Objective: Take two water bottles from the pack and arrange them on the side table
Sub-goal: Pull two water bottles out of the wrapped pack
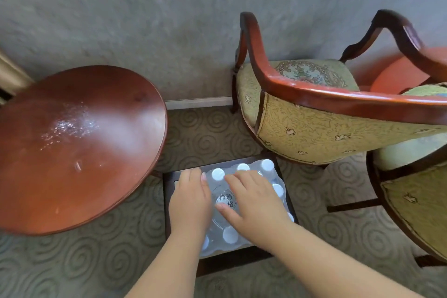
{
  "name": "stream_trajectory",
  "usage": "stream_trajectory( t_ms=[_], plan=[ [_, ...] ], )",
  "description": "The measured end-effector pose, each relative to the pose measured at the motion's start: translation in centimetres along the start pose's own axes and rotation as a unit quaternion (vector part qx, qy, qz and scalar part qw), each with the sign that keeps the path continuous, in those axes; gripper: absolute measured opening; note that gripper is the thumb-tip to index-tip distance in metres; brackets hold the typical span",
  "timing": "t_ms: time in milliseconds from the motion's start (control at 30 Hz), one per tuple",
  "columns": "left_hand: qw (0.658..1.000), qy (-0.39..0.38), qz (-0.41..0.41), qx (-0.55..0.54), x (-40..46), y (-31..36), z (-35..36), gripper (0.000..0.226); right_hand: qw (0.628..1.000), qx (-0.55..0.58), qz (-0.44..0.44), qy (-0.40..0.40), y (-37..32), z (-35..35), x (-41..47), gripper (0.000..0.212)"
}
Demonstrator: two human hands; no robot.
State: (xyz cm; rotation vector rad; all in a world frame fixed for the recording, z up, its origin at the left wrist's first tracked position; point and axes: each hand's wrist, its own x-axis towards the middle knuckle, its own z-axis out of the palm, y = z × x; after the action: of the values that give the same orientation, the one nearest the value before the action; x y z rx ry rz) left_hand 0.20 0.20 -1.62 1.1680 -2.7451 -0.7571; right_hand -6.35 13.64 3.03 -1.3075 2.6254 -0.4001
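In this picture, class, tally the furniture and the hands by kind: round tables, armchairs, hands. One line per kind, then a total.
Round tables: 1, the side table
Armchairs: 2, the nearer armchair and the second armchair
Hands: 2, left hand and right hand, both on the pack
Total: 5

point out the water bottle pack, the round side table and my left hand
water bottle pack (278, 190): head view, a white cap at its right edge
round side table (79, 152): head view, bare middle of its wooden top
left hand (189, 203): head view, back of the hand
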Motion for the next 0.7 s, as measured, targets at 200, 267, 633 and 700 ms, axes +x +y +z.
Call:
stream_trajectory(
  t_ms=[200, 267, 633, 700],
  plan=[
    [1.000, -0.002, -0.002, 0.029, 0.3, -0.4, 0.4, 0.045, 0.995, -0.021, -0.095, 0.026, 1.2, 1.7, 2.6, 0.039],
    [1.000, 0.012, 0.002, 0.027, 0.3, -0.6, 0.5, 0.041, 0.993, -0.002, -0.118, 0.013, 1.4, 2.6, 2.3, 0.037],
    [1.000, 0.020, 0.009, -0.006, 0.5, -0.9, 0.7, 0.037, 0.981, 0.021, -0.129, 0.143, 0.9, 2.8, -2.2, 0.038],
    [1.000, 0.024, 0.013, -0.002, 0.6, -0.9, 0.8, 0.037, 0.981, -0.005, -0.151, 0.124, 1.7, 3.5, -4.6, 0.039]
  ],
)
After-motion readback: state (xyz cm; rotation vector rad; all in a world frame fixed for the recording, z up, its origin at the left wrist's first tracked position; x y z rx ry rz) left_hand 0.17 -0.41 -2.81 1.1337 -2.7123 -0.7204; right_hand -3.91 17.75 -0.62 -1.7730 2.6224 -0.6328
